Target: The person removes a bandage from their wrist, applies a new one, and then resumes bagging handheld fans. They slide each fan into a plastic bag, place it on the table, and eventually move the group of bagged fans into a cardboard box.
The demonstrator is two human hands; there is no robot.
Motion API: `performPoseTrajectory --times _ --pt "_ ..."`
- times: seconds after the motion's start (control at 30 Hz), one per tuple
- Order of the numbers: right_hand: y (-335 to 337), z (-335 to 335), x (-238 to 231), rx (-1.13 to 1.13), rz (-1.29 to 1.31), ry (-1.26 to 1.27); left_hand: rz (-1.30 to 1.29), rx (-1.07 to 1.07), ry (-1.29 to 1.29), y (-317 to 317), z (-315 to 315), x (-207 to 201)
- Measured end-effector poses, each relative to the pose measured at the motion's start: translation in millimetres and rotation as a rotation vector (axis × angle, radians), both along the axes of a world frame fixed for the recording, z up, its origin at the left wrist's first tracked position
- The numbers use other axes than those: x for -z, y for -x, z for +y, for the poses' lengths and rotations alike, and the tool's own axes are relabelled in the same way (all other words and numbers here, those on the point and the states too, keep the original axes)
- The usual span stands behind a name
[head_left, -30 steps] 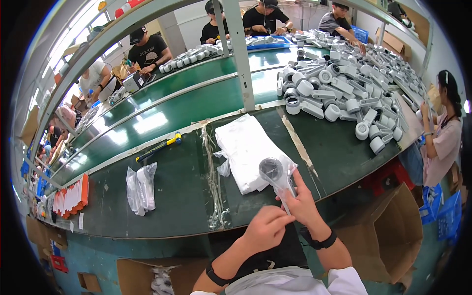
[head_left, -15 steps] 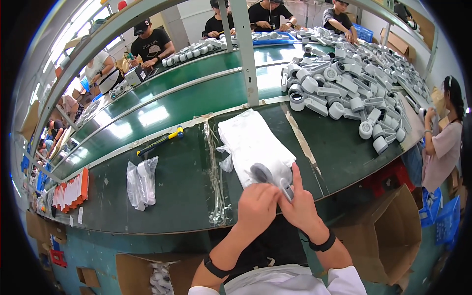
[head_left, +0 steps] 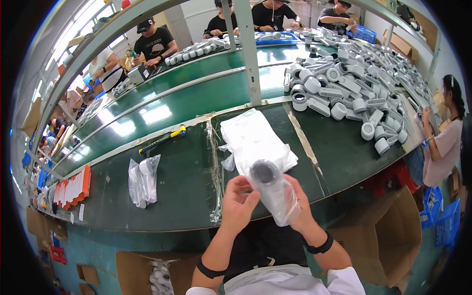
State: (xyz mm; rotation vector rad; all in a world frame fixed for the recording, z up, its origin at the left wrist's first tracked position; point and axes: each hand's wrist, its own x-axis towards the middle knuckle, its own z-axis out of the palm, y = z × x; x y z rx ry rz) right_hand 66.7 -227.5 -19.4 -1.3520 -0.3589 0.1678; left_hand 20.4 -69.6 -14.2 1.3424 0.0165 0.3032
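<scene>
A white handheld fan with a round grey head sits inside a clear plastic bag, its handle pointing down toward me. My right hand holds it from the right side, the fingers partly behind the bag. Just left of the fan, my left hand has its fingers apart and curved and grips nothing. Beneath and beyond the fan lies a stack of white plastic bags on the dark green table.
Bagged fans lie to the left, below a yellow-and-blue hammer. Orange-and-white cartons stand far left. Many loose fans are heaped at right. Open cardboard boxes stand below the edge. A metal post rises ahead; co-workers sit beyond.
The fan has gone down into the bag and turned its round head upward. My left hand has let go and moved left; my right hand has shifted to the bag's side.
</scene>
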Motion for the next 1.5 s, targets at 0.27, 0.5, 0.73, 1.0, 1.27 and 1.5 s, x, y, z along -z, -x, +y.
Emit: performPoseTrajectory --times 0.27,0.5,0.73,1.0,1.27,1.5 --pt "13.8 29.0 -7.7 0.078 -0.016 -0.037 0.204 -0.046 0.608 10.4 -2.6 -3.3" --pt "16.5 30.8 0.1 0.236 -0.647 0.257 0.058 0.012 0.684 34.1 27.7 -25.5" --pt "28.3 48.3 3.6 0.211 -0.684 0.237 0.158 -0.241 0.292 42.5 38.2 -7.7" --pt "14.0 56.2 -29.7 0.248 -1.136 0.522 0.063 -0.3 0.252 39.9 26.1 1.0" --pt "29.7 57.9 -15.2 0.176 -1.3 0.32 0.165 -0.412 0.539 24.1 24.1 -2.6" --pt "44.2 56.2 -9.5 0.076 -1.338 0.217 0.176 -0.388 0.527 35.1 31.5 -16.5"
